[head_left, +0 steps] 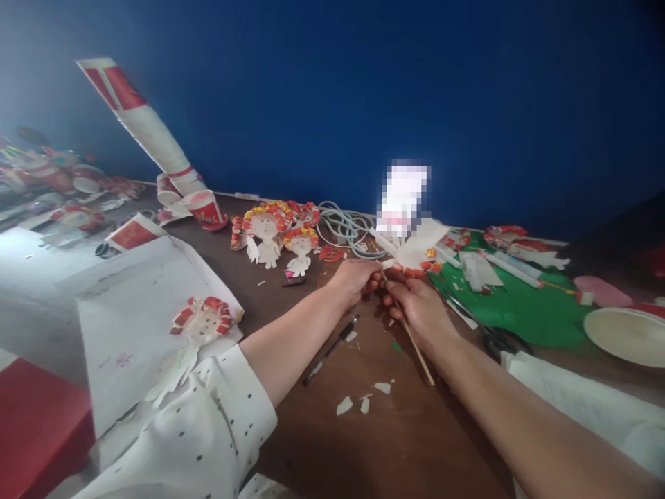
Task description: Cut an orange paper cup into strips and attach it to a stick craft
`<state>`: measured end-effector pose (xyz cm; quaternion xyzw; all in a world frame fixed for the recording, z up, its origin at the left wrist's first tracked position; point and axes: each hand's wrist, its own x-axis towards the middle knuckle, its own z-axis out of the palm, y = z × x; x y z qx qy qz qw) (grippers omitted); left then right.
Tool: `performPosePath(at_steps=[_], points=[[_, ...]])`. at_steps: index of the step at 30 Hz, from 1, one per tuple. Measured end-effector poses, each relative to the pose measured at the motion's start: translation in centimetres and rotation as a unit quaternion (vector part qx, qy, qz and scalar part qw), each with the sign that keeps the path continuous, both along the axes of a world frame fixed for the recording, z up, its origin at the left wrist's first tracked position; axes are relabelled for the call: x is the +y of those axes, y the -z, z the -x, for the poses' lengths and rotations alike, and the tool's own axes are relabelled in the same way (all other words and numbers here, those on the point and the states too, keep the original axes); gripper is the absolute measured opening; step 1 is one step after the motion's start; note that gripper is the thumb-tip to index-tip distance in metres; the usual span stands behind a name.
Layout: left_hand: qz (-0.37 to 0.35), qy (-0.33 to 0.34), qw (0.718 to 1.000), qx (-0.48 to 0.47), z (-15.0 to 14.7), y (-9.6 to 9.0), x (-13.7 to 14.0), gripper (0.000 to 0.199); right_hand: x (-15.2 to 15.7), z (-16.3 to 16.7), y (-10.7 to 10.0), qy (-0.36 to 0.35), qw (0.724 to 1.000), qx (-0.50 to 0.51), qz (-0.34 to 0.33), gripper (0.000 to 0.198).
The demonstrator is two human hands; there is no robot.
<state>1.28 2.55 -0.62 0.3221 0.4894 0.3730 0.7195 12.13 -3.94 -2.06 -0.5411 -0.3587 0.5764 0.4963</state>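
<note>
My right hand [415,305] is closed around a thin wooden stick [414,348], whose lower end slants down past the wrist. At the stick's upper end my left hand [359,276] is pinched shut, its fingertips close to my right ones. Just beyond both hands is a white paper cutout [423,242] edged with red and yellow curled pieces. A narrow white paper end juts out beside my left fingertips; how it joins the stick is hidden. Below the hands a black pen [331,351] lies on the brown table [395,443].
Paper dolls [264,229] with red and yellow hair stand left of a coiled cable [346,225]. Black-handled scissors [501,343] lie by a green sheet [545,315]. A paper cup [205,208], white sheets [129,333], paper scraps [344,405] and a pale bowl [623,336] surround the hands.
</note>
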Motion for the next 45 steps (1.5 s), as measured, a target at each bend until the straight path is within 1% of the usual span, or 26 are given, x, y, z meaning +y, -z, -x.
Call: performPosePath(at_steps=[3,9,12,17,21,28,32,37,42,45], points=[[0.01,0.003,1.0,0.016,0.01,-0.28,0.02,0.025,0.05,-0.06,0.04,0.013,1.0,0.001,-0.024,0.034],[0.018,-0.001,1.0,0.02,-0.06,0.16,0.33,0.021,0.1,-0.1,0.48,0.011,0.999,0.002,-0.034,0.027],[0.026,-0.006,1.0,0.01,-0.04,0.31,0.37,0.019,0.12,-0.13,0.58,0.02,0.999,0.004,-0.032,0.029],[0.031,-0.01,0.999,-0.008,0.01,0.35,0.41,0.017,0.13,-0.16,0.56,0.02,0.998,0.051,-0.027,0.027],[0.021,-0.017,0.999,-0.036,0.06,0.46,0.47,0.019,0.05,-0.08,0.36,0.024,0.995,0.087,-0.034,0.032],[0.019,-0.012,0.999,-0.045,0.09,0.05,0.34,0.019,-0.02,-0.15,0.06,0.011,0.991,0.133,-0.028,0.027],[0.016,-0.007,0.999,-0.041,0.08,-0.25,0.22,0.017,0.02,-0.21,0.09,0.004,0.988,0.152,-0.011,0.025],[0.009,0.007,0.998,-0.054,0.17,-0.06,0.39,0.018,-0.05,-0.05,-0.02,0.009,0.988,0.156,-0.008,0.027],[0.028,0.02,0.997,-0.066,0.37,-0.11,0.58,0.021,-0.17,0.04,-0.09,0.009,0.988,0.151,-0.004,0.03],[0.032,0.016,0.996,-0.077,0.44,-0.08,0.6,0.023,-0.21,0.09,-0.11,0.01,0.99,0.144,-0.001,0.029]])
